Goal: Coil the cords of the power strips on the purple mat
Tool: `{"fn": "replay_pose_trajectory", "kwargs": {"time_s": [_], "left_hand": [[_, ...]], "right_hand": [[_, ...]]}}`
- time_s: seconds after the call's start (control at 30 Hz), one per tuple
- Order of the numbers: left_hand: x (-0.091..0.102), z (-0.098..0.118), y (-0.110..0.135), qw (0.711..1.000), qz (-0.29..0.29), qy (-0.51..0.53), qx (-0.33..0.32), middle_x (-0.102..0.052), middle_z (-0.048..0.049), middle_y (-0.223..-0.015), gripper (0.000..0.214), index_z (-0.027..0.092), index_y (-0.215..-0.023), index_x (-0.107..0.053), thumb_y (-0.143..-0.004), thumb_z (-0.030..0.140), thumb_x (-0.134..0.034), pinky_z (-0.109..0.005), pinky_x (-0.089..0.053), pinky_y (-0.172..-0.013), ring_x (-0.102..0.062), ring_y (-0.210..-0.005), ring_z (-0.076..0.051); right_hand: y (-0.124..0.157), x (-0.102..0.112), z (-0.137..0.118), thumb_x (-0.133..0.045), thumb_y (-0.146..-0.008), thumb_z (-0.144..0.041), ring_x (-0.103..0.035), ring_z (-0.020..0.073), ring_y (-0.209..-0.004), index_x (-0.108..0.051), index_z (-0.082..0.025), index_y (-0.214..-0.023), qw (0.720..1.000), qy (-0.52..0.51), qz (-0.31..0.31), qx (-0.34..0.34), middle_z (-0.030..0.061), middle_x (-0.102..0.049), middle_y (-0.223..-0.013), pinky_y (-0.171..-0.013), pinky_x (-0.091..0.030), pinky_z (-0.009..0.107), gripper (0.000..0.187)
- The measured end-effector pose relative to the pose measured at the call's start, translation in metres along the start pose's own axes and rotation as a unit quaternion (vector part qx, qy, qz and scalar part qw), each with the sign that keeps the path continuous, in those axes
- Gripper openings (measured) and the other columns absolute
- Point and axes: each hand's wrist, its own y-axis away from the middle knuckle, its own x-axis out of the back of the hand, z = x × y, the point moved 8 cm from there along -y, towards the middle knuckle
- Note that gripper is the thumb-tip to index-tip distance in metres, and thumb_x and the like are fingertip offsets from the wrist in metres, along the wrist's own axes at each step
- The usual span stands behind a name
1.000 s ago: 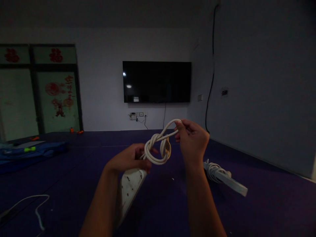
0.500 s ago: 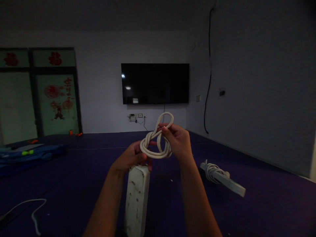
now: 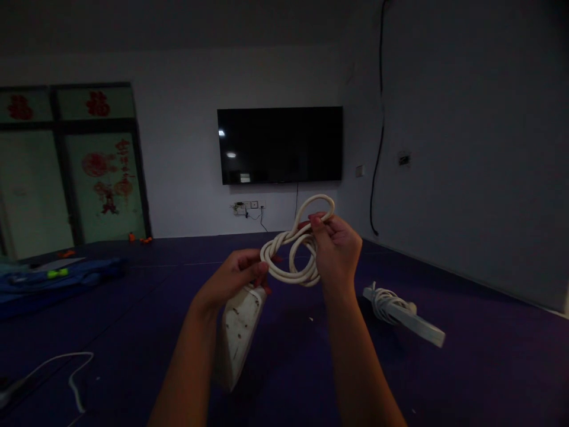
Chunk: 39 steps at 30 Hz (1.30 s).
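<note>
A looped white power cord [image 3: 291,276] is stretched between my two hands, raised in front of me. My left hand [image 3: 235,274] pinches its left side, where the strands twist together. Just under those fingers hangs a white power strip [image 3: 241,326], tilted, with dark socket holes on its face. My right hand [image 3: 338,249] is closed on the right side of the coil, thumb on top. One loop of cord stands up above the right fingers. The fingertips behind the coil are partly hidden.
On the dark purple floor [image 3: 302,373], a second power strip [image 3: 418,326] wrapped in its cord lies to the right. A thin white cable [image 3: 57,357] lies at lower left, and blue cloth [image 3: 89,273] farther back. A television [image 3: 280,145] hangs on the far wall.
My right hand has shifted right and slightly up, pulling the upper loop wider. The hanging power strip has swung into a greater tilt. The camera view has shifted slightly.
</note>
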Motion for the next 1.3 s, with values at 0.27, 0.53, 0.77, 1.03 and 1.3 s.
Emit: {"fn": "replay_pose_trajectory", "kwargs": {"time_s": [0.27,0.53,0.77,1.03,1.3], "left_hand": [[-0.001,-0.013,-0.006,0.999,-0.027,0.025,0.008,-0.058,0.0004,-0.061,0.049,0.013,-0.101,-0.062,-0.070,0.050,-0.068,-0.024,-0.041,-0.054,-0.060,-0.059,-0.015],[0.001,-0.018,-0.007,0.999,-0.047,0.011,0.021,-0.062,-0.0041,-0.092,0.056,0.014,-0.101,-0.058,-0.050,0.015,-0.082,-0.029,-0.043,-0.077,-0.057,-0.086,-0.017],[0.016,-0.019,-0.012,0.997,0.068,0.025,0.006,-0.058,0.0008,-0.081,0.052,0.014,-0.096,-0.057,-0.049,0.013,-0.080,-0.025,-0.042,-0.067,-0.054,-0.073,-0.013],[0.024,-0.027,-0.004,0.996,0.058,0.062,0.021,-0.059,-0.0013,-0.086,0.049,0.016,-0.097,-0.058,-0.053,0.020,-0.080,-0.026,-0.042,-0.072,-0.054,-0.078,-0.014],[0.012,-0.025,-0.014,0.995,0.083,0.058,0.018,-0.058,0.0021,-0.070,0.033,0.015,-0.081,-0.061,-0.054,0.022,-0.080,-0.023,-0.039,-0.061,-0.052,-0.063,-0.010]], "right_hand": [[-0.001,0.000,0.011,-0.062,-0.074,-0.037,-0.064,0.0149,-0.054,-0.062,-0.016,-0.076,0.999,0.002,0.000,-0.040,0.0019,-0.069,-0.064,-0.053,-0.052,0.027,0.021],[0.010,0.018,0.029,-0.063,-0.072,-0.039,-0.061,0.0135,-0.053,-0.062,-0.014,-0.071,0.982,-0.039,0.175,-0.054,0.0028,-0.067,-0.064,-0.051,-0.047,0.024,0.025],[0.006,0.034,0.053,-0.073,-0.059,-0.037,-0.057,0.0103,-0.047,-0.058,-0.015,-0.071,0.950,-0.148,0.245,-0.122,-0.0025,-0.064,-0.059,-0.049,-0.047,0.023,0.030],[0.022,0.016,0.091,-0.069,-0.062,-0.050,-0.056,0.0101,-0.048,-0.051,-0.018,-0.068,0.941,-0.151,0.252,-0.171,-0.0017,-0.061,-0.061,-0.045,-0.047,0.023,0.037],[0.014,0.022,0.108,-0.070,-0.060,-0.051,-0.058,0.0105,-0.054,-0.050,-0.020,-0.077,0.944,-0.152,0.220,-0.195,-0.0026,-0.062,-0.069,-0.048,-0.048,0.022,0.041]]}}
